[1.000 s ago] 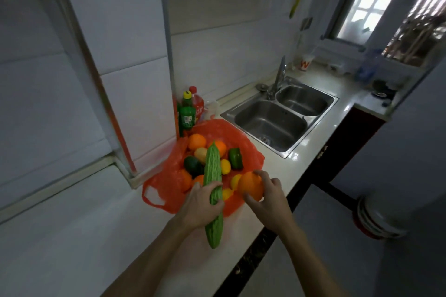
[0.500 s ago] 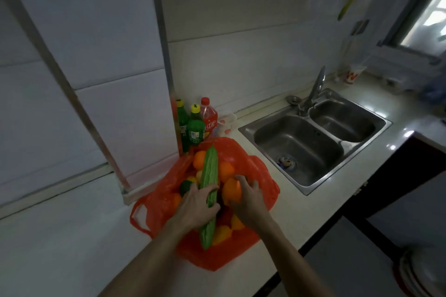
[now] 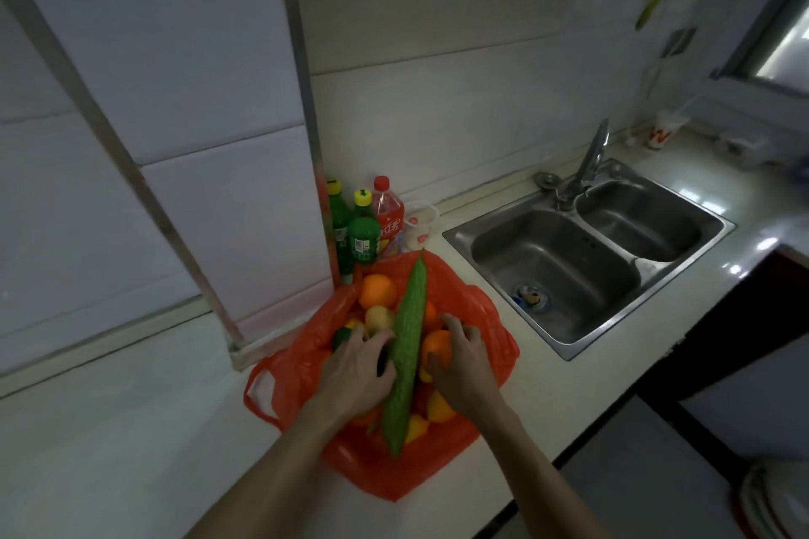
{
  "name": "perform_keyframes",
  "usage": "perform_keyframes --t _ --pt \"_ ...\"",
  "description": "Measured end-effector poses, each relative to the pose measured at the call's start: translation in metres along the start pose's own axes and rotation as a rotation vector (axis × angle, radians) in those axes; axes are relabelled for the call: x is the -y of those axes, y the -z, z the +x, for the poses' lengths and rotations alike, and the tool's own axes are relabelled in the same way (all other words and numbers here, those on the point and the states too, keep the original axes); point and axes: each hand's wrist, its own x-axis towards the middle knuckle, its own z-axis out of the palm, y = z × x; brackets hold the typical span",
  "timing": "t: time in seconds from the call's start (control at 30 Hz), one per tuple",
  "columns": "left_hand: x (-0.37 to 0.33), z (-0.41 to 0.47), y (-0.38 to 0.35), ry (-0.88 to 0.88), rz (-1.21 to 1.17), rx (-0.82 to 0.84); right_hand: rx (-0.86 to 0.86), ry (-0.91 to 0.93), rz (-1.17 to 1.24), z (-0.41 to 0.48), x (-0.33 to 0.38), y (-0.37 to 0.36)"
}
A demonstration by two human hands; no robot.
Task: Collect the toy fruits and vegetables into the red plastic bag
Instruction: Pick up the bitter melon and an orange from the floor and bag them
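The red plastic bag (image 3: 481, 319) lies open on the white counter with several toy fruits and vegetables inside: an orange (image 3: 377, 290), a pale potato (image 3: 379, 318), yellow pieces (image 3: 437, 407). A long green bitter gourd (image 3: 407, 346) lies lengthwise across the bag. My left hand (image 3: 354, 372) rests against the gourd's left side with fingers over the pile. My right hand (image 3: 464, 368) curls round a second orange (image 3: 435, 346) over the bag, just right of the gourd.
Two green bottles (image 3: 363, 232) and a red bottle (image 3: 387, 217) stand against the wall behind the bag, beside a small white cup (image 3: 420, 223). A double steel sink (image 3: 586, 258) with a tap lies to the right. The counter edge runs close on the right.
Both hands moved forward over the bag. The gourd went from sticking out over the counter to lying across the pile. The orange in my right hand came down into the bag.
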Motion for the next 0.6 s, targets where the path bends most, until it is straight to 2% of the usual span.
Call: perform_keyframes --t 0.33,0.6 --pt "0.010 -0.065 0.015 -0.226 -0.019 0.003 -0.225 -0.079 -0.029 -0.124 -0.008 0.002" --pt "0.027 -0.146 0.015 -0.495 -0.050 0.112 -0.278 -0.368 -0.147 -0.262 0.002 -0.034"
